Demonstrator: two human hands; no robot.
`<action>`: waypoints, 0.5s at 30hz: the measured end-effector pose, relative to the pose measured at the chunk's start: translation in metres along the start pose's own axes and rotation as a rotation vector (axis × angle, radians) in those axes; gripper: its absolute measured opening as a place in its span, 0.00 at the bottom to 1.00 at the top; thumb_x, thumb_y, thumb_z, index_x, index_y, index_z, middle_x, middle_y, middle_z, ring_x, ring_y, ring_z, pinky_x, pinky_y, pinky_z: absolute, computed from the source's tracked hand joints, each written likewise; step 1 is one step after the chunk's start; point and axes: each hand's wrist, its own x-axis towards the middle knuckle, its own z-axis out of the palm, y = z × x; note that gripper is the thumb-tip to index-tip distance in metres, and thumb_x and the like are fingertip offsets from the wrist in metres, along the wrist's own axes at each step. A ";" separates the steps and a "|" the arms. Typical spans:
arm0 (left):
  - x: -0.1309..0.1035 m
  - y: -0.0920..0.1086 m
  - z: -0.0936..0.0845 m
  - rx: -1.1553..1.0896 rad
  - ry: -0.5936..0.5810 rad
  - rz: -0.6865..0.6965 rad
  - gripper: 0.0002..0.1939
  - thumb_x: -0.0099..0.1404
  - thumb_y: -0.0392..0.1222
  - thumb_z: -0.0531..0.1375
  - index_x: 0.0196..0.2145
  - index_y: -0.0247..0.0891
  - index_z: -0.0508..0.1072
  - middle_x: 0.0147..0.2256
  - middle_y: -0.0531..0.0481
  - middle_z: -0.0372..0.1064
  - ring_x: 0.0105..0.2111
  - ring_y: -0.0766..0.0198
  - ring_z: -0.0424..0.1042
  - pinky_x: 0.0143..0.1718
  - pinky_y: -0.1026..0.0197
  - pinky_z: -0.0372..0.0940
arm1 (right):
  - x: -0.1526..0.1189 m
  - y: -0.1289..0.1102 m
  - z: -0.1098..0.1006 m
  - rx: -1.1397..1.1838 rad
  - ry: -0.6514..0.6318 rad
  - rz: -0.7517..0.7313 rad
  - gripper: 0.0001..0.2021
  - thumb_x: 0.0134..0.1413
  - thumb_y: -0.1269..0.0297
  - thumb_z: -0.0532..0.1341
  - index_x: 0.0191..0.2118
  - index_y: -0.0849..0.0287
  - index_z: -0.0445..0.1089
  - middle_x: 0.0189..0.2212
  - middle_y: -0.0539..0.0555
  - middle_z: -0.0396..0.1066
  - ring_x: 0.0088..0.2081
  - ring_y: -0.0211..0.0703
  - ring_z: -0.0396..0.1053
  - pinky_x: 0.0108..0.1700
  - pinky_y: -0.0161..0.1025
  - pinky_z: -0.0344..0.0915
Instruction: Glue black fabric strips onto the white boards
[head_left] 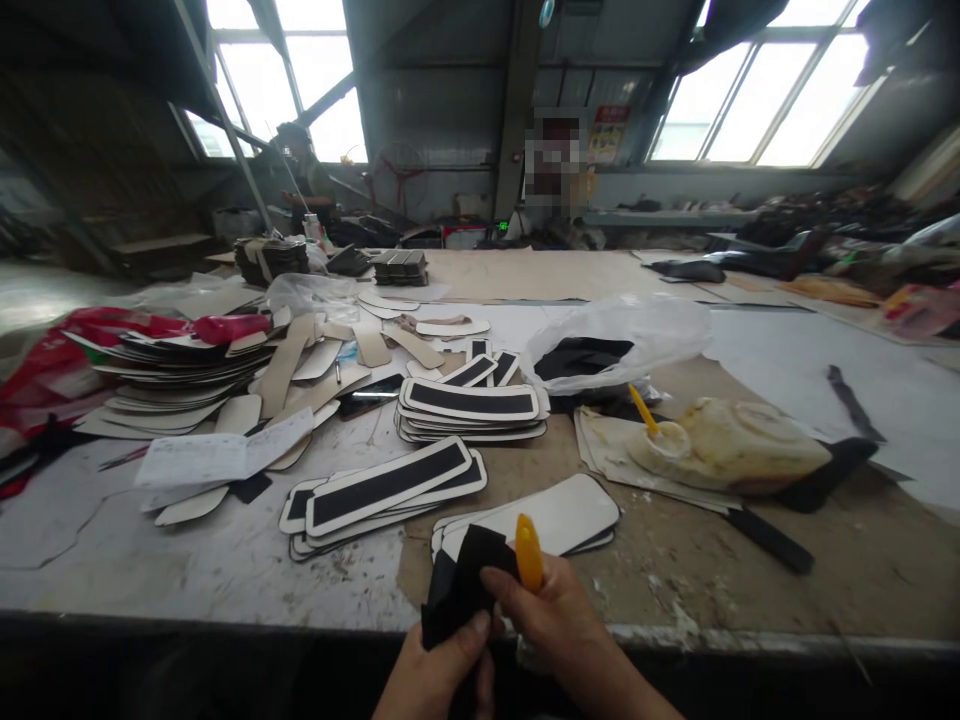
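Bright windows pierce the dim workshop wall beyond a stained, cluttered surface. Left fingers and right fingers pinch a black piece just before white panels; the right also hold a yellow tool.

The left hand and right hand are bare, fingers and thumbs uncovered. The right forearm is also bare as far as it shows, broadening from wrist toward the near edge.
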 end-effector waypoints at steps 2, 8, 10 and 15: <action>0.000 -0.001 0.001 0.001 0.037 -0.014 0.22 0.49 0.58 0.61 0.27 0.31 0.72 0.10 0.53 0.61 0.11 0.70 0.57 0.16 0.66 0.47 | 0.000 -0.002 -0.006 -0.047 0.030 -0.013 0.15 0.44 0.53 0.60 0.20 0.58 0.61 0.15 0.44 0.56 0.19 0.33 0.53 0.22 0.31 0.54; 0.001 -0.009 0.003 0.009 0.109 0.011 0.24 0.47 0.59 0.62 0.15 0.32 0.70 0.10 0.51 0.60 0.12 0.70 0.58 0.18 0.65 0.52 | -0.002 -0.008 -0.017 -0.047 0.239 0.037 0.19 0.43 0.48 0.61 0.19 0.58 0.58 0.13 0.44 0.54 0.17 0.32 0.50 0.20 0.32 0.49; 0.002 -0.013 0.006 0.039 0.163 0.025 0.25 0.47 0.60 0.61 0.12 0.33 0.69 0.10 0.50 0.60 0.13 0.69 0.58 0.20 0.64 0.54 | -0.007 -0.004 -0.018 0.013 0.277 0.057 0.19 0.44 0.48 0.61 0.21 0.58 0.60 0.14 0.44 0.56 0.18 0.33 0.52 0.21 0.32 0.51; 0.004 -0.028 0.022 0.037 0.232 0.025 0.26 0.45 0.64 0.60 0.13 0.36 0.68 0.10 0.51 0.61 0.14 0.67 0.58 0.19 0.63 0.55 | -0.023 0.014 -0.021 0.073 0.269 0.102 0.17 0.45 0.49 0.61 0.25 0.58 0.60 0.15 0.45 0.60 0.19 0.36 0.58 0.24 0.34 0.57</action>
